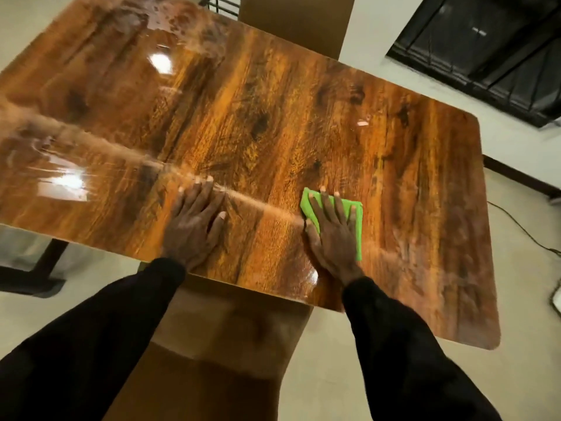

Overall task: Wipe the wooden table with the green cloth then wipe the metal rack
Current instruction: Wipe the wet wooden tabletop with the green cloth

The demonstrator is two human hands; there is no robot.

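Under the right hand (332, 235), fingers spread flat, the green cloth (359, 229) lay pressed on the wooden table (273, 101) near its front edge, its long side running away from the person. The left hand (194, 229) rested flat nearby, holding nothing; most tabletop stretched leftward and ahead.

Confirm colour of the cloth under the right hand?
Bright green cloth, pressed flat by the right hand on the wooden table; head view.

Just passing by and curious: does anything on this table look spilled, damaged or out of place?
Yes. The wooden table shows wet-looking smears near its far left corner and a hazy streak running to the green cloth under the right hand. A small pale fleck lies beyond it. No damage shows.
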